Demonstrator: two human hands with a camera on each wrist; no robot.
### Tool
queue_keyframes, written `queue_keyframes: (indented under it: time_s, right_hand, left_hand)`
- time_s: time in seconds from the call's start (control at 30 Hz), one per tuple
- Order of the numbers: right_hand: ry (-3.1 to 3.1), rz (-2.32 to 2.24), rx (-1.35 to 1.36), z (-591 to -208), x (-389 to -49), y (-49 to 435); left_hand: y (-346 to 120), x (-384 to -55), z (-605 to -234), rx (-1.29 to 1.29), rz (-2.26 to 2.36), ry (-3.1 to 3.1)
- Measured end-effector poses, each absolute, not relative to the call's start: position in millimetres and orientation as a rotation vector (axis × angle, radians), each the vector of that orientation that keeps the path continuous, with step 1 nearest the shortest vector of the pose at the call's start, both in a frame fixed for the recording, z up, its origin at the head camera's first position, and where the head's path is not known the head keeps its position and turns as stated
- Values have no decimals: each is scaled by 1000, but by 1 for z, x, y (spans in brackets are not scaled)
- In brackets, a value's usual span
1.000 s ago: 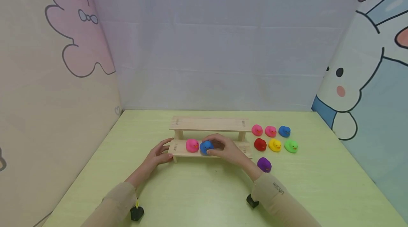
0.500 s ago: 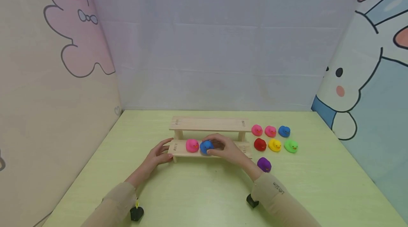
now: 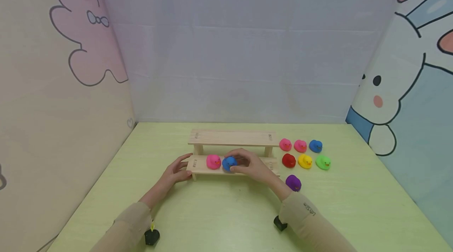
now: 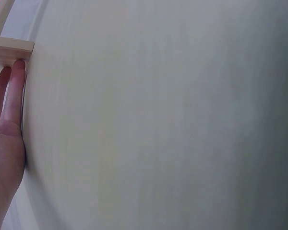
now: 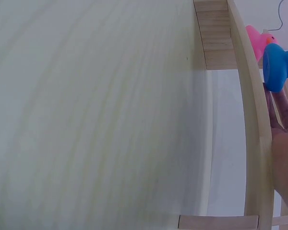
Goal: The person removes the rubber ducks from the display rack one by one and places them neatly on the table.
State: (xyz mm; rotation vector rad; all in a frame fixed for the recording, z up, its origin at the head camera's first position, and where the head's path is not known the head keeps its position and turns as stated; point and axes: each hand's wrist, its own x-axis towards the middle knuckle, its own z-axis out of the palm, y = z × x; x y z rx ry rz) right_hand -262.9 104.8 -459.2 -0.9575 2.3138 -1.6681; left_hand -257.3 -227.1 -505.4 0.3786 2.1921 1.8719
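Observation:
On the lower step of a wooden stand (image 3: 199, 170), a pink rubber duck (image 3: 213, 162) sits to the left of a blue rubber duck (image 3: 229, 163). My right hand (image 3: 253, 166) pinches the blue duck from its right side; the right wrist view shows this duck (image 5: 275, 67) at the step's front edge. Whether its base touches the wood is unclear. At the step's left end, my left hand (image 3: 173, 172) touches the wood with spread fingers. In the left wrist view, straight fingers (image 4: 15, 96) reach up to the wooden end (image 4: 12, 44).
The stand's higher step (image 3: 233, 138) lies behind. Right of the stand are two pink ducks (image 3: 300, 146), a blue one (image 3: 315, 146), a red one (image 3: 288, 160), a yellow one (image 3: 305, 161), a green one (image 3: 323, 162) and a purple one (image 3: 293, 183). Fabric walls (image 3: 247, 67) enclose the table.

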Motion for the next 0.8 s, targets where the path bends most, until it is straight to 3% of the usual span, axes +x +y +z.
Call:
queue_keyframes:
  time_s: [0.8]
  right_hand:
    - [2315,-1669,-972,-456,-259,105]
  left_hand:
    - [-227,-258,-507,368,1880,2189]
